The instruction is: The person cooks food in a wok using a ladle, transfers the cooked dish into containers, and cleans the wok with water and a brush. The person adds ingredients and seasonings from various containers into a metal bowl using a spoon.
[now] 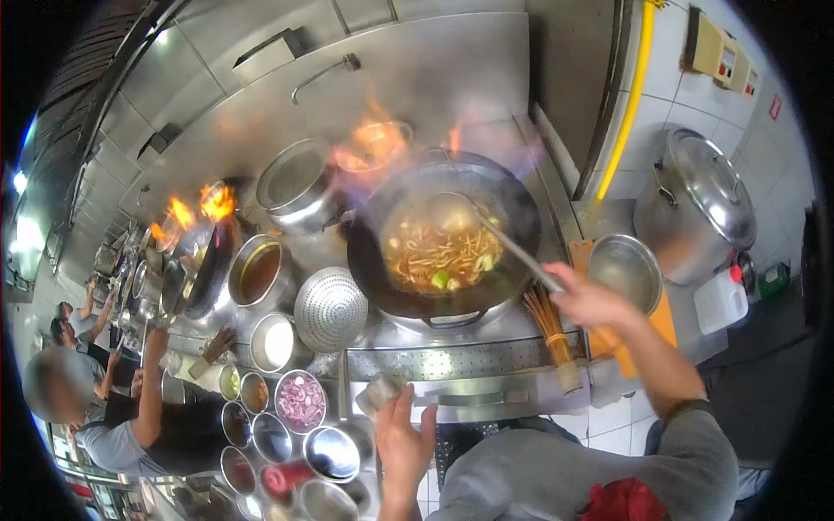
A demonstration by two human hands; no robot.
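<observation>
My right hand (586, 295) is closed round the handle of a long ladle (521, 253). The ladle's bowl rests in a large black wok (369, 282), among brothy noodles (430, 260) with green vegetable pieces. Down at the counter's front edge is my left hand (404, 443), its fingers stretched up and thumb apart. Its fingertips are beside a small greyish, blurred thing (380, 393), perhaps a folded cloth; whether they touch it I cannot tell. Left of the wok lies a perforated strainer (331, 309), its handle pointing toward me.
Flames (373, 139) rise behind the wok. A bamboo brush (549, 334) and a metal bowl (624, 271) are at the right, near a lidded stockpot (699, 195). Pots and a bowl of chopped onion (301, 401) crowd the left, where a co-worker (122, 434) stands by another flaming wok.
</observation>
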